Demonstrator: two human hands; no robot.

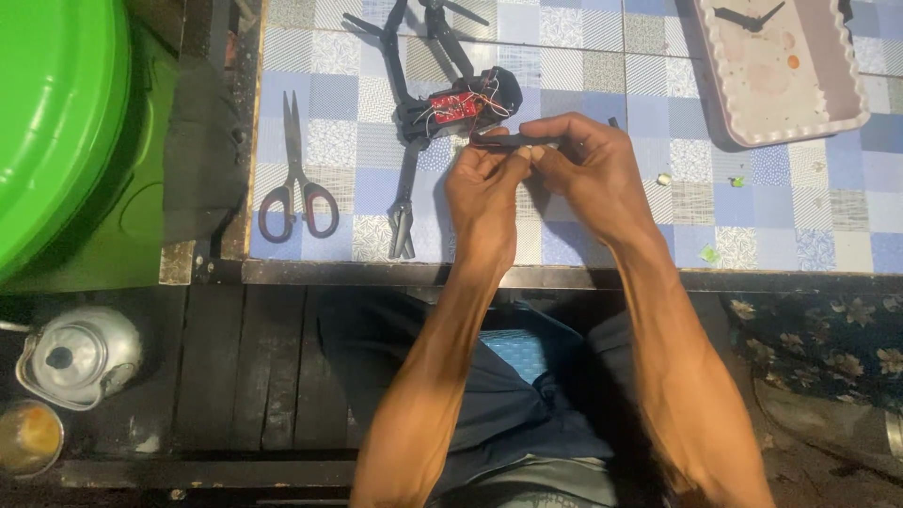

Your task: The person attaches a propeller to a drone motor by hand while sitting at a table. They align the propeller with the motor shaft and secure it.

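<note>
One slim black strip (508, 140), seemingly a detached drone part, is held level just above the table (800, 226), near the centre of the view. The left hand (484, 183) pinches its near edge from below, fingers closed on it; the right hand (588, 160) closes over its right half from above, fingers also clamped on it. Gripped at both ends like this, the piece is steadied for close work at the spot where the thumbs meet.

At 11 o'clock from the hands, almost touching the strip, lies one opened black drone (442, 103), its red circuit board (454, 106) and thin wires bared upward, arms spread flat so it rests stable.

At 9 o'clock lies one pair of scissors (296, 179), blades shut, handles toward the person. At 2 o'clock sits one pale scalloped tray (828, 103) carrying a dark propeller-like piece. A few tiny bits lie at 3 o'clock.

Off the table at 9 o'clock are one green tub (56, 122) and, lower, one metal kettle (75, 357).
</note>
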